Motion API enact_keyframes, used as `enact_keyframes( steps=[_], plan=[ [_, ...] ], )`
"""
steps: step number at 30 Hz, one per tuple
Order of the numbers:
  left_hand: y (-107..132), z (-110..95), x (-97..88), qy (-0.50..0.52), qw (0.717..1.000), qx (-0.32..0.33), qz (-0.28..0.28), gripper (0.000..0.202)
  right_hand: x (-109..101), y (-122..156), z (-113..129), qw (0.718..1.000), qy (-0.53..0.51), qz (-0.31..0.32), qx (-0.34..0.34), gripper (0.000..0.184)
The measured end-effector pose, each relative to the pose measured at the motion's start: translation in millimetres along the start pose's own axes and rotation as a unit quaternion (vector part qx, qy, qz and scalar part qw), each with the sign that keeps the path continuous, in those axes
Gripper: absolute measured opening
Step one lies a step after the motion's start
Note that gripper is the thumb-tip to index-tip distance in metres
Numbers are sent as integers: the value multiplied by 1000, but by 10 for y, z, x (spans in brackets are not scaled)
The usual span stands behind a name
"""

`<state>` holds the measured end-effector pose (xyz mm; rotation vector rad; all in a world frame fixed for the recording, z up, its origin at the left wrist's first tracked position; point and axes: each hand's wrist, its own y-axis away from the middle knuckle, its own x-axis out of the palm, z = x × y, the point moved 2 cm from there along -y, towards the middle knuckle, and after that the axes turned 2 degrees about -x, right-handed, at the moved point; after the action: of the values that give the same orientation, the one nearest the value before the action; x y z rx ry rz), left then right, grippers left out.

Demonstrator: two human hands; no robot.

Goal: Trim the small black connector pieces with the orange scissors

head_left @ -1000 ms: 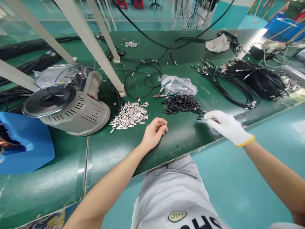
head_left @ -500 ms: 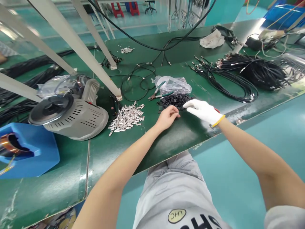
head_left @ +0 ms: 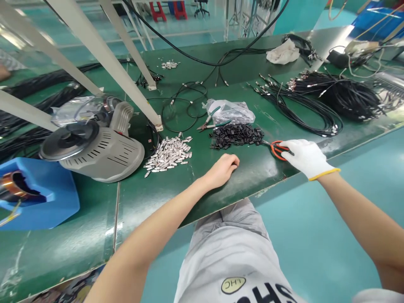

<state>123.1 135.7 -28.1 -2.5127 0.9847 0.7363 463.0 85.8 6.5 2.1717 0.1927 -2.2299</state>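
Note:
My left hand (head_left: 221, 170), bare, rests on the green bench with its fingers curled in; whatever they may hold is hidden. In front of it lies a heap of small black plastic pieces (head_left: 235, 135). My right hand (head_left: 304, 158) wears a white glove with a yellow cuff. Its thumb and fingers close on the orange-red handles of a pair of scissors (head_left: 277, 150), whose tip points left toward the black heap. Left of my bare hand spreads a pile of small silvery metal pieces (head_left: 170, 153).
Green-handled cutting pliers (head_left: 213, 122) lie against a clear plastic bag (head_left: 232, 111). Black cables (head_left: 341, 94) are bundled at the right. A grey machine (head_left: 101, 151), a blue tape dispenser (head_left: 59, 202) and white posts (head_left: 110, 50) stand at the left. The bench edge (head_left: 252, 197) runs before my body.
My right hand has moved right, from the black heap to the scissors. My left hand has drawn back slightly toward me, its fingers more curled.

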Motion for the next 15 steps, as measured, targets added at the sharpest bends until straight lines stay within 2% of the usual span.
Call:
enact_keyframes(
  steps=[3, 6, 9, 11, 14, 15],
  plan=[
    [-305, 33, 25, -61, 997, 31, -38, 12, -39, -65, 35, 998, 57, 22, -5, 48],
    [-302, 25, -58, -42, 996, 29, -78, 12, -59, -107, 84, 997, 72, 40, -3, 48],
    [4, 12, -241, 35, 995, -17, -97, 11, -32, -103, 74, 998, 38, 40, 27, 47],
    [280, 34, -394, 96, 988, -70, -95, 12, 0, -64, 28, 996, -36, 29, 74, 49],
    [648, 93, -607, 177, 965, -151, -120, 16, 15, 9, -4, 964, -211, -37, 159, 56],
    [736, 107, -656, 198, 956, -171, -129, 17, 10, 20, 36, 957, -237, -44, 160, 56]
  ],
)
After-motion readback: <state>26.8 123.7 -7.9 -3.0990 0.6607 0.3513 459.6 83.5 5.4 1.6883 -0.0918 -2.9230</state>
